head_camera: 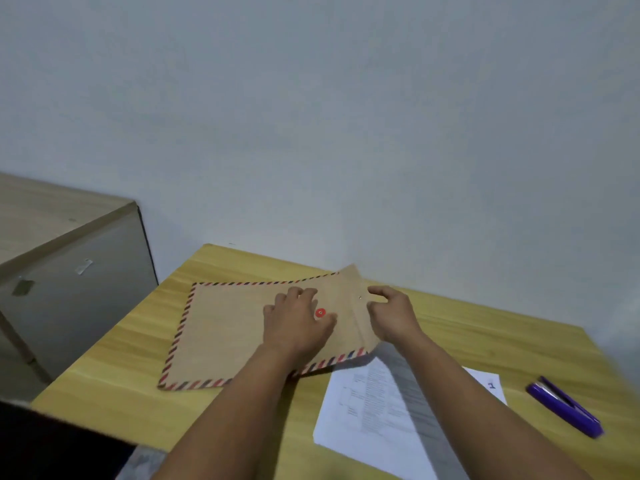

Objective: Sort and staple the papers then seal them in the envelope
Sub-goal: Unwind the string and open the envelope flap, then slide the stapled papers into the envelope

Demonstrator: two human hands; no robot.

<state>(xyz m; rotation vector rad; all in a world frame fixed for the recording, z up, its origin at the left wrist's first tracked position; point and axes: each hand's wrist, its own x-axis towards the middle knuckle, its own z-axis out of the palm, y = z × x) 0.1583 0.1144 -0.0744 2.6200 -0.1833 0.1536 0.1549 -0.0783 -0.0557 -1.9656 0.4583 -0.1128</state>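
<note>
Frame is motion-blurred; print on the white papers (377, 407) at 5 o'clock is unreadable, partly hidden under the right forearm. Brown kraft envelope (225, 327) with red-blue striped edge lies flat mid-table (114, 355); left hand (294, 323) presses it by the red button (320, 312). Right hand (393, 315) pinches the raised flap (353, 306); purple stapler (564, 407) at 4 o'clock.

A yellow wood-grain tabletop (467, 327) carries a brown envelope (225, 334) with a red-and-blue striped border, lying under the hands. White printed papers (367, 410) lie just below the right hand (394, 317), and a purple stapler (564, 407) rests farther to its right.
</note>
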